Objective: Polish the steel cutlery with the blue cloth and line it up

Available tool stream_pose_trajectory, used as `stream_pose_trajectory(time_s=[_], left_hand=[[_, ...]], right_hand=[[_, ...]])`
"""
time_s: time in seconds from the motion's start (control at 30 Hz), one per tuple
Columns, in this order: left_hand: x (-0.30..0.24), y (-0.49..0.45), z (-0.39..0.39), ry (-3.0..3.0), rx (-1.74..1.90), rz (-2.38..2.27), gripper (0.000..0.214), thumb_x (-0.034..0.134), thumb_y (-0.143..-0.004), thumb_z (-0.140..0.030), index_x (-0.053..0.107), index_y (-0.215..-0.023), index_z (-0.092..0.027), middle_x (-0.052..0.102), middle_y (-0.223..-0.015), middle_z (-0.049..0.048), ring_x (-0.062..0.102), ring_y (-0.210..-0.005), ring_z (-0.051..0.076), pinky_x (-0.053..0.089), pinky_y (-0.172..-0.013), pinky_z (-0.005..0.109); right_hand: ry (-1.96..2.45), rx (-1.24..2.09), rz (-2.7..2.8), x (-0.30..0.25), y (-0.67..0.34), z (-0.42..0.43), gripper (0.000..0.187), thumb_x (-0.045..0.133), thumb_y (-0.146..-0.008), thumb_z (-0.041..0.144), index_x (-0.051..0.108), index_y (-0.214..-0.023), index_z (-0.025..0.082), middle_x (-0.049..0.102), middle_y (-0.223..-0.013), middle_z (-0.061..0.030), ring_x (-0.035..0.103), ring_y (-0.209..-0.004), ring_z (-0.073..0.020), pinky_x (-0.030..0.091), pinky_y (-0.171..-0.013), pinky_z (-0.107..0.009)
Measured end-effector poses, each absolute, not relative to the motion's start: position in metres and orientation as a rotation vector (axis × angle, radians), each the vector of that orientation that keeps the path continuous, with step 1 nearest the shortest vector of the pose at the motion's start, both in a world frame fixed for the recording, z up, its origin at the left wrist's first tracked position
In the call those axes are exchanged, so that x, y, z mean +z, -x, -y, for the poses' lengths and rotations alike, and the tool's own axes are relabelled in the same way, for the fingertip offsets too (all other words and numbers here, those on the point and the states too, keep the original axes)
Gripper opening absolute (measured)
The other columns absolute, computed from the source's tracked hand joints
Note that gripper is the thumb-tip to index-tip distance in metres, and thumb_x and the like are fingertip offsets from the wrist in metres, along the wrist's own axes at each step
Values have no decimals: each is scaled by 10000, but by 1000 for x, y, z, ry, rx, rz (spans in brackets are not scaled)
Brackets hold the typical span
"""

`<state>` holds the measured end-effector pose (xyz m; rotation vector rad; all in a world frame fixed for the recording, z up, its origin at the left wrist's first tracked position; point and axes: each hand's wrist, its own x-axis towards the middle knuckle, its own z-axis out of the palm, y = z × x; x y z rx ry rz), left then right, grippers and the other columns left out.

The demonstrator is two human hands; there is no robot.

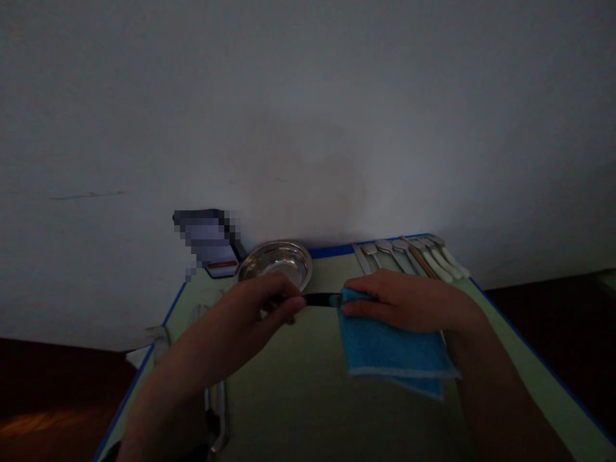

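Observation:
My left hand (269, 305) is closed in a pinch on one end of a slim dark utensil (321, 299), held level above the table. Its exact kind cannot be made out, since both ends are covered. On the other end, my right hand (385, 298) is closed round a folded blue cloth (389, 350), which wraps the utensil and hangs down below the fingers. Just behind my left hand stands a shiny metal bowl (301, 260).
Along the back right edge lie several spoons (385, 246), brown chopsticks (423, 260) and white-handled cutlery (440, 260). A phone-like device (212, 240) leans at the back left. More metal utensils (219, 410) lie under my left forearm. A wall (308, 128) borders the blue-edged table (298, 410).

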<state>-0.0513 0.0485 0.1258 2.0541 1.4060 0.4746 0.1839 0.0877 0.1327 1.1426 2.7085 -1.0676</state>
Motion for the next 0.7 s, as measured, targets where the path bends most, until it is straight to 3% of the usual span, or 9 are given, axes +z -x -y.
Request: stream_pose_trajectory(time_s=[0.2,0.47,0.6,0.7], left_hand=[[136,41,-49,-2165,391,-1388,342,412,-905,-402,515,-664,-182,525,-607,-36,505,-573,116,370,-536,225],[138,87,-48,-2054,568,-1508,318,435,-883,-410,577,-717,-179,575,-645,-22,546,-631,136,403,-572,233],[135,96,-49,-2015,403,-1465,318,443,-875,-416,621,-763,-178,636,-716,-3,585,-688,151,433,-621,245],[131,92,-49,-1995,221,-1417,343,437,-880,-425,635,-742,-180,634,-646,-13,592,-624,138,440,-596,231]], right_hand=[[-934,-1247,-2823,124,-175,-92,356,366,-899,484,559,-877,185,598,-795,-15,554,-709,-131,392,-628,-259],[-1103,-1190,-2670,131,-196,-96,414,367,-878,532,604,-936,197,625,-911,-28,581,-841,-161,421,-723,-282],[-1189,-1162,-2618,133,-208,-97,393,404,-857,535,627,-922,218,637,-921,-17,587,-829,-169,431,-716,-288],[-1235,-1129,-2598,133,-213,-97,358,442,-842,515,642,-878,220,647,-862,-8,594,-790,-166,432,-687,-277]])
